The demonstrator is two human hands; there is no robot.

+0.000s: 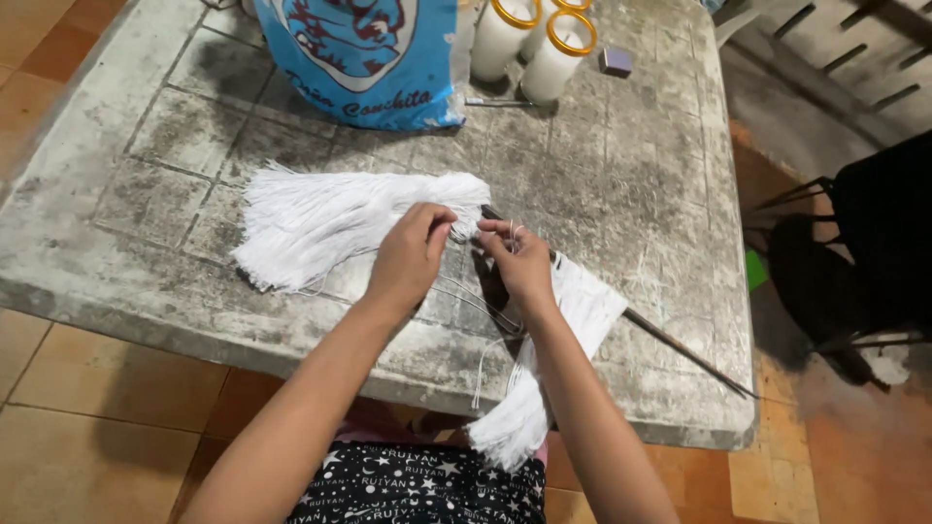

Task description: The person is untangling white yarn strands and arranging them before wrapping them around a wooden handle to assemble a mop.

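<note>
A thick bundle of white strings (320, 223) lies fanned out on the grey tiled table (146, 175). My left hand (413, 254) rests at the bundle's right end, fingers pinched on a few strands. My right hand (519, 262) is just beside it, with thin white strands looped around its fingers. A second white string bundle (529, 408) lies under my right forearm and hangs over the table's front edge. A long thin metal rod (680, 349) lies slanted on the table, passing beneath my right hand.
A blue printed bag (364, 58) stands at the back of the table. White candles in yellow-rimmed jars (553, 58) stand to its right, with a small grey block (615, 62) beyond. A black chair (854, 252) is at the right. The floor is orange tile (87, 417).
</note>
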